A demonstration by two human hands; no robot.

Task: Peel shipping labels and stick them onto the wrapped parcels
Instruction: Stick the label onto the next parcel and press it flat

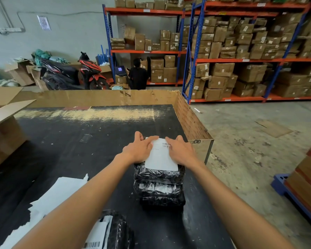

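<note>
A stack of parcels wrapped in black plastic [159, 186] stands on the black table [70, 141], right of centre. A white shipping label [160, 157] with a barcode lies flat on the top parcel. My left hand [138, 149] rests palm down on the label's left edge, fingers spread. My right hand [181, 151] presses flat on its right edge. Neither hand grips anything. Another black-wrapped parcel [118, 232] with a barcode label lies at the near edge, partly under my left forearm.
White backing sheets [57, 194] lie torn on the table at the near left. An open cardboard box [5, 133] stands on the left, a cardboard wall [188, 119] lines the table's right side. Shelves of boxes, a motorbike and a person stand beyond.
</note>
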